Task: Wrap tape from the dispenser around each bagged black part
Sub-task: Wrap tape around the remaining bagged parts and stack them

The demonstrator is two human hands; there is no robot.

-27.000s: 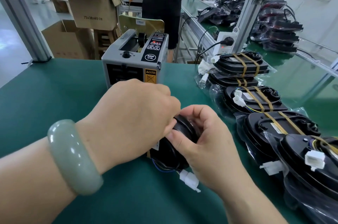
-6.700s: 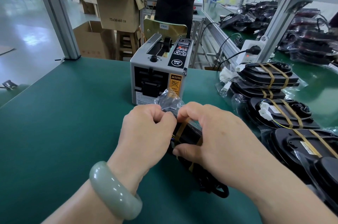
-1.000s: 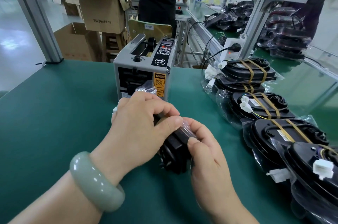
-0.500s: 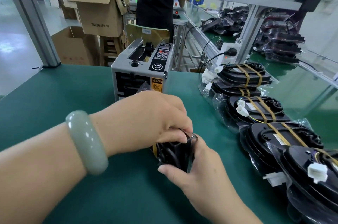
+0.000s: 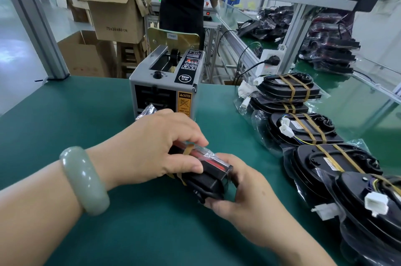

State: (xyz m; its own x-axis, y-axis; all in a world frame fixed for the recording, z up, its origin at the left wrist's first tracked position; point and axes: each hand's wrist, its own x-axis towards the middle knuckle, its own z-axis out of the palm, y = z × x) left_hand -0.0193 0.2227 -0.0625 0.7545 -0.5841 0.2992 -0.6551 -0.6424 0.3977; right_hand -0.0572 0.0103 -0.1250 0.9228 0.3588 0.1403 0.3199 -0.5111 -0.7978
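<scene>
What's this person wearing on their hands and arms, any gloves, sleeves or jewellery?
No gloves: the left hand and right hand are bare, and no sleeve shows on either arm. The left wrist carries a thick, smooth, glossy pale green bangle. No ring or watch shows.

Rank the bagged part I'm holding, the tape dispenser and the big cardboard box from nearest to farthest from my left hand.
1. Bagged part, gripped by the left hand.
2. Tape dispenser, just beyond on the table.
3. Cardboard box, back left, past the table.
</scene>
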